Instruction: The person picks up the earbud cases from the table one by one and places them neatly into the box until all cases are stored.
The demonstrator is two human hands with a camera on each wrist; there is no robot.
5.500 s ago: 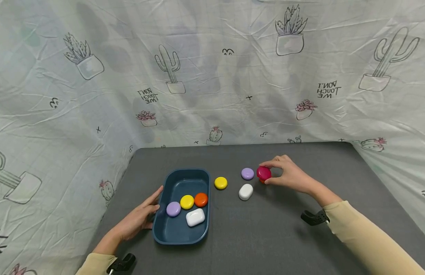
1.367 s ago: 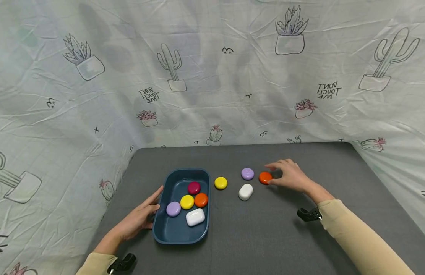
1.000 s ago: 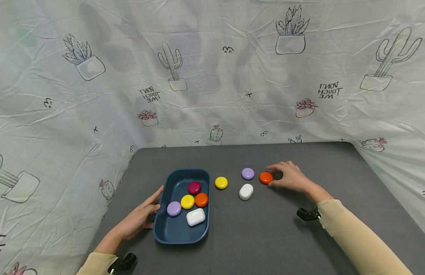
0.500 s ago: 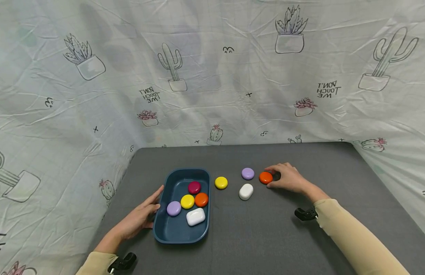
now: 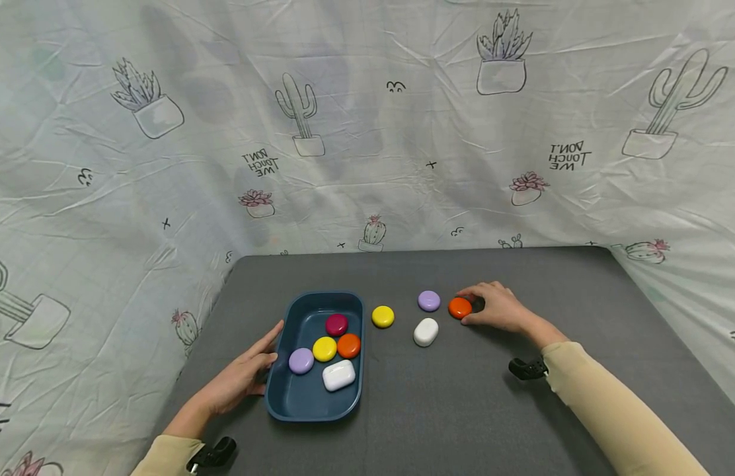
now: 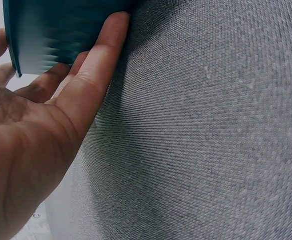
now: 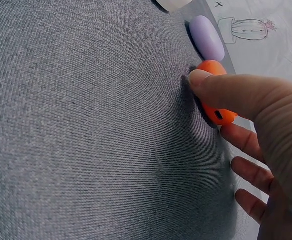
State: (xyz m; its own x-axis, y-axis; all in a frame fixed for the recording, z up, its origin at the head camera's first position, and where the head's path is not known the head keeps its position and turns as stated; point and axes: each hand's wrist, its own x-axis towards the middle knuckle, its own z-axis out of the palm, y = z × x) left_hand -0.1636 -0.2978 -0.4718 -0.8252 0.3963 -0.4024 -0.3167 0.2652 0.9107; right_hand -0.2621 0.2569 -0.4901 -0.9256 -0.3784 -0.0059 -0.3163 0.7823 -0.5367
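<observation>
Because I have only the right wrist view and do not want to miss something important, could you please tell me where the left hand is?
Observer: The left hand is at the left side of the blue tray, with its fingers touching the outside of the wall.
Operator: Thank you, this I cannot see. What is inside of this tray?
Observer: It holds a dark red piece, a yellow piece, an orange piece, a purple piece and a white piece.
Operator: Good. Does anything loose lie on the table outside my view?
Observer: Yes, a second yellow piece lies just to the right of the tray, not touching it.
</observation>
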